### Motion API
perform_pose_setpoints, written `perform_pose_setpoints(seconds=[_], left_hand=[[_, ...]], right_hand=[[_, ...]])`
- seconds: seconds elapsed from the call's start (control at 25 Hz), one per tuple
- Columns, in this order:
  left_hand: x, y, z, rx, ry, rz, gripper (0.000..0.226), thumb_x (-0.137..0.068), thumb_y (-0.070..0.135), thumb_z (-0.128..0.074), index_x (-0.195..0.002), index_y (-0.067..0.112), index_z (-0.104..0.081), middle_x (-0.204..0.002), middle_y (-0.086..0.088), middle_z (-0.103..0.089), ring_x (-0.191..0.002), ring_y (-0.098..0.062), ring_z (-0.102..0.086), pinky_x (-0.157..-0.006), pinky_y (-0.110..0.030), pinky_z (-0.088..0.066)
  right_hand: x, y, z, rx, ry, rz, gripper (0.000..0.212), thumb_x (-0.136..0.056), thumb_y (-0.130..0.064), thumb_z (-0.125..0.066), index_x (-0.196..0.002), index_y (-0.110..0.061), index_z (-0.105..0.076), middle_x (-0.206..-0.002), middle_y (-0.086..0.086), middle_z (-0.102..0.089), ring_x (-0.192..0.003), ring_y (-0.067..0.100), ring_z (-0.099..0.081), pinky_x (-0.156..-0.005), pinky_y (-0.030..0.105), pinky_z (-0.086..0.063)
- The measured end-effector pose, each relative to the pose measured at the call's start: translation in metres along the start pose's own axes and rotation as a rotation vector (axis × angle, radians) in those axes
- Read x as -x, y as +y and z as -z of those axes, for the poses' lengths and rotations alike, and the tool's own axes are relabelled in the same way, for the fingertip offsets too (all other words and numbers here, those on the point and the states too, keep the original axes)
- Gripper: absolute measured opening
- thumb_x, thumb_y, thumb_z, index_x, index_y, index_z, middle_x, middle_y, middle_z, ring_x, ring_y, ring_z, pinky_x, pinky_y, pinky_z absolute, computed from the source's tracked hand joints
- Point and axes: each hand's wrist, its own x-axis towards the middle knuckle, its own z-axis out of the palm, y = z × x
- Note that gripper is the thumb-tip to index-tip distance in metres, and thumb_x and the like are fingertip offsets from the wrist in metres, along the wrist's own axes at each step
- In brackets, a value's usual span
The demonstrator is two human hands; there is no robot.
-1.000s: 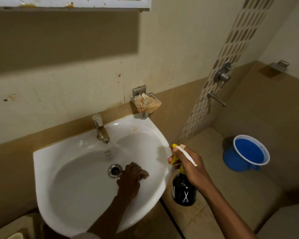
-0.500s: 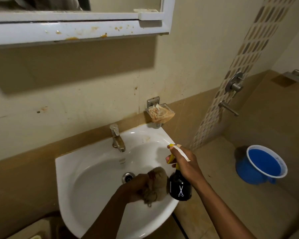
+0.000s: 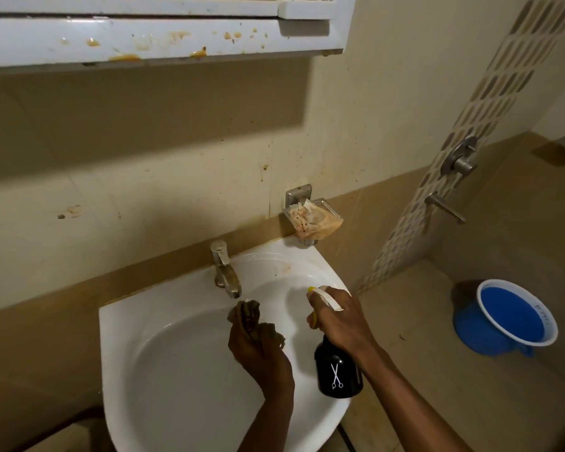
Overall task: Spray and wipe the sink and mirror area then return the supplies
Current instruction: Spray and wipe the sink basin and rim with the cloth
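- Because it is bunched soft and limp in the left hand [image 3: 258, 347], the brown cloth [image 3: 248, 318] should mould to curves easily; I judge it best held as a wad in the fist, which is clenched round it now, above the wash basin [image 3: 163, 324] bowl and just in front of the tap [image 3: 224, 269].
- The black spray bottle [image 3: 338, 370] looks rigid and smooth, possibly slick if wet, and moderately light; the neck below the trigger is the sound place to hold it, and the right hand [image 3: 340, 321] is wrapped there, fingers at the white-and-yellow trigger, the bottle hanging over the basin's right rim.
- Count: one cloth, one spray bottle, one basin, one tap.
- Above the basin, one white mirror frame [image 3: 163, 40], spotted with orange stains; one soap dish [image 3: 313, 220] just behind the basin's right corner.
- Well to the right of the basin, one blue bucket [image 3: 512, 318] on the floor.
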Motion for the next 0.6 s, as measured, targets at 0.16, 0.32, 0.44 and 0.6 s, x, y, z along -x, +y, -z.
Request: perform_pose_setpoints(seconds=[0.16,0.32,0.44,0.6], left_hand=[[-0.001,-0.004,-0.025,-0.150,-0.111,-0.081,0.053,-0.090,0.002,-0.054,-0.141,0.014,-0.045,-0.134,-0.021,-0.043,-0.095,-0.050,-0.057,-0.070,-0.059,-0.056],[-0.029,0.002,-0.072,-0.297,-0.031,-0.143,0.065,-0.090,-0.006,-0.055,-0.150,0.010,-0.037,-0.144,-0.019,-0.035,-0.132,-0.038,-0.041,-0.100,-0.062,-0.045],[-0.050,-0.006,-0.088,-0.480,-0.023,-0.247,0.064,-0.089,-0.010,-0.050,-0.149,0.005,-0.037,-0.149,-0.026,-0.032,-0.138,-0.039,-0.034,-0.111,-0.058,-0.037],[-0.080,-0.020,-0.099,-1.118,-0.200,-0.363,0.049,-0.090,0.004,-0.062,-0.137,0.014,-0.053,-0.156,-0.016,-0.033,-0.146,-0.036,-0.027,-0.102,-0.057,-0.040]], right_hand=[[0.001,0.019,0.006,-0.050,0.152,-0.176,0.028,-0.097,-0.041,-0.059,-0.095,-0.016,-0.073,-0.079,0.013,-0.076,-0.070,0.024,-0.074,-0.069,0.037,-0.059],[0.001,0.029,0.023,-0.031,0.183,-0.124,0.029,-0.098,-0.042,-0.058,-0.085,-0.020,-0.072,-0.070,0.007,-0.076,-0.070,0.023,-0.072,-0.065,0.027,-0.057],[0.003,0.032,0.037,-0.051,0.144,-0.086,0.030,-0.102,-0.036,-0.060,-0.077,-0.022,-0.070,-0.068,0.007,-0.076,-0.063,0.015,-0.071,-0.056,0.012,-0.050],[0.006,0.041,0.048,-0.040,0.134,-0.034,0.037,-0.106,-0.036,-0.058,-0.079,-0.013,-0.069,-0.068,0.007,-0.075,-0.064,0.011,-0.071,-0.061,0.020,-0.053]])
